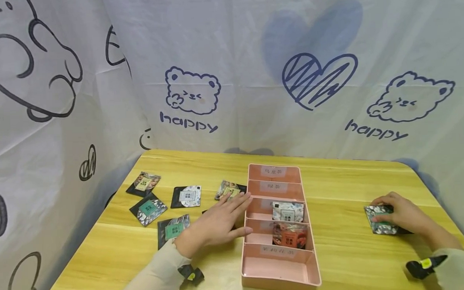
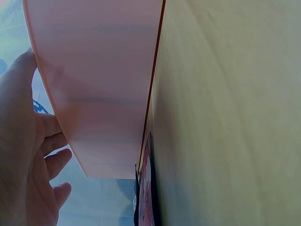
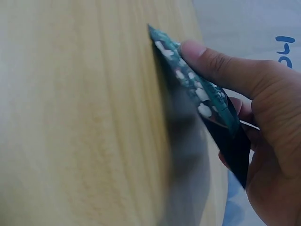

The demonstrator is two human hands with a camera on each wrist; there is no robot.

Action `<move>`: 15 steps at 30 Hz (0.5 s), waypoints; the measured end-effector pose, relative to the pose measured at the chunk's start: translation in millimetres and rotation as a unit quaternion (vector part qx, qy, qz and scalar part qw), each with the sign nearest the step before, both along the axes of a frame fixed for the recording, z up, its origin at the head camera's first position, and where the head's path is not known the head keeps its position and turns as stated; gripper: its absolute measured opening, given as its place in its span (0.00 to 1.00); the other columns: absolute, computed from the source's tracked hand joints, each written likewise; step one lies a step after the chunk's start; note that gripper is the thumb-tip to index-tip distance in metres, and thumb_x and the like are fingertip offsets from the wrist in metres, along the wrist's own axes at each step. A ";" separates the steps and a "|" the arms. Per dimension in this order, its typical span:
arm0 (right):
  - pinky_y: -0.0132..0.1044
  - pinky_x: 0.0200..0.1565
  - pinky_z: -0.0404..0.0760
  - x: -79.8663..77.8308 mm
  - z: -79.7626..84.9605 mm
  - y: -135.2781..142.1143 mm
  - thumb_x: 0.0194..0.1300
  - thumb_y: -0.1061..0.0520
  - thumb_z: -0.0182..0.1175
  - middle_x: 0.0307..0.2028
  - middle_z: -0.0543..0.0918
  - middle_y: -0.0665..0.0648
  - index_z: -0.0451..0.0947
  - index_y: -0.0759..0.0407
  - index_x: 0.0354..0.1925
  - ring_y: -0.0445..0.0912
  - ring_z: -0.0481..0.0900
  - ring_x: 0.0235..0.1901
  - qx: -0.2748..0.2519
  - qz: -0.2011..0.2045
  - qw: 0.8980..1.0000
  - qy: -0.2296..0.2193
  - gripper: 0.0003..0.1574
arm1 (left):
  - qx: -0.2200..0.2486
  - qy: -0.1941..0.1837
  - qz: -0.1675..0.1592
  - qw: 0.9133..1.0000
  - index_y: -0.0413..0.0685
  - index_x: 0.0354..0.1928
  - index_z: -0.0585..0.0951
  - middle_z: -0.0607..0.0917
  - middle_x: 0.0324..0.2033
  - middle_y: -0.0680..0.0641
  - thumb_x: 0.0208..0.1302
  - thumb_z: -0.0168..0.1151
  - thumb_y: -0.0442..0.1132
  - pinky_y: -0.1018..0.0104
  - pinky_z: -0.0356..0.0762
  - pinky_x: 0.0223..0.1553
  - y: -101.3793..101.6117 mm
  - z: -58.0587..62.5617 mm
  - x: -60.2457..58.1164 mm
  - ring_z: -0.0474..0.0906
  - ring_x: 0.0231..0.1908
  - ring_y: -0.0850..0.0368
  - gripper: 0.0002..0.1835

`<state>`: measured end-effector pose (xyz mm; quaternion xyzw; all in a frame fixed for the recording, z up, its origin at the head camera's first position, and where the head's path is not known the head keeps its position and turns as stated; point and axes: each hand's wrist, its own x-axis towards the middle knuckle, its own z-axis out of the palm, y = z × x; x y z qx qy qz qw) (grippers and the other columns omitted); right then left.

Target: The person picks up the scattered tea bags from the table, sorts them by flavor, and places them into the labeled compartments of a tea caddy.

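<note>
Out at the right of the table my right hand (image 1: 407,215) pinches a tea sachet (image 1: 380,226), black with a green and white patterned front. The right wrist view shows the thumb on the patterned face of the sachet (image 3: 193,89), fingers behind it. My left hand (image 1: 219,224) lies along the left side of a pink divided box (image 1: 281,283), fingers stretched out and fingertips at its rim. Inside the box, a white-patterned sachet (image 1: 288,211) stands in the middle compartment and a red one (image 1: 289,237) in the compartment nearer me.
Left of the box lie several more sachets: green-labelled ones (image 1: 148,209), a white-labelled one (image 1: 186,196) and yellow-labelled ones (image 1: 143,184). One yellow-labelled sachet (image 1: 229,189) sits close to the box, just beyond my left fingers. A printed white curtain (image 1: 253,97) hangs behind the wooden table (image 1: 345,192).
</note>
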<state>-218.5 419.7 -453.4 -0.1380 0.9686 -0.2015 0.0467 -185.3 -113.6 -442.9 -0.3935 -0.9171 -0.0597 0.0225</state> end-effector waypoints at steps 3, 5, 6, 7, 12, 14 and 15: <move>0.54 0.39 0.76 0.7 3.6 0.4 0.55 0.42 0.72 0.40 0.76 0.58 0.81 0.64 0.48 0.54 0.76 0.38 0.001 -0.006 1.000 -0.002 0.32 | 0.001 -0.001 -0.001 1.000 0.47 0.78 0.45 0.48 0.76 0.46 0.69 0.28 0.72 0.52 0.35 0.73 0.0 0.7 -0.1 0.41 0.75 0.53 0.47; 0.54 0.40 0.77 1.4 6.2 1.3 0.56 0.42 0.71 0.42 0.77 0.61 0.81 0.64 0.48 0.58 0.77 0.41 -0.003 -0.013 1.000 -0.002 0.31 | 0.001 0.001 -0.002 1.000 0.47 0.78 0.45 0.48 0.76 0.45 0.70 0.28 0.72 0.52 0.36 0.72 0.0 0.8 -0.3 0.41 0.75 0.52 0.47; 0.55 0.40 0.77 1.7 7.7 2.0 0.56 0.42 0.71 0.43 0.78 0.63 0.81 0.64 0.48 0.60 0.77 0.42 -0.004 -0.016 1.000 -0.002 0.31 | 0.001 0.001 -0.002 1.000 0.47 0.78 0.45 0.48 0.76 0.45 0.70 0.28 0.72 0.52 0.36 0.72 0.0 0.9 -0.5 0.41 0.75 0.52 0.47; 0.55 0.40 0.78 2.2 9.6 2.4 0.57 0.42 0.71 0.44 0.78 0.64 0.81 0.64 0.48 0.62 0.77 0.43 -0.009 -0.019 1.000 -0.005 0.31 | 0.002 0.002 -0.003 1.000 0.47 0.78 0.45 0.48 0.76 0.45 0.70 0.28 0.72 0.51 0.36 0.72 0.0 1.1 -0.7 0.41 0.75 0.53 0.47; 0.55 0.39 0.79 2.4 15.6 6.6 0.60 0.42 0.69 0.45 0.80 0.67 0.79 0.63 0.46 0.66 0.76 0.46 -0.014 -0.032 0.999 -0.002 0.28 | 0.002 0.000 -0.003 1.000 0.47 0.78 0.44 0.48 0.76 0.45 0.69 0.27 0.72 0.52 0.37 0.72 0.1 1.2 -0.7 0.39 0.75 0.54 0.47; 0.48 0.35 0.79 2.4 16.9 7.6 0.61 0.43 0.68 0.40 0.81 0.63 0.79 0.61 0.44 0.59 0.78 0.40 -0.016 -0.037 0.999 0.005 0.25 | 0.002 -0.002 -0.002 1.000 0.47 0.78 0.44 0.48 0.76 0.45 0.69 0.27 0.72 0.52 0.36 0.72 0.0 0.9 -0.6 0.39 0.75 0.54 0.47; 0.43 0.33 0.77 2.6 17.7 8.1 0.61 0.43 0.68 0.37 0.80 0.60 0.78 0.60 0.42 0.54 0.77 0.36 -0.019 -0.038 0.999 0.009 0.23 | 0.002 -0.002 -0.002 1.000 0.47 0.78 0.44 0.48 0.76 0.45 0.69 0.27 0.72 0.52 0.36 0.72 -0.2 0.7 -0.5 0.39 0.75 0.54 0.47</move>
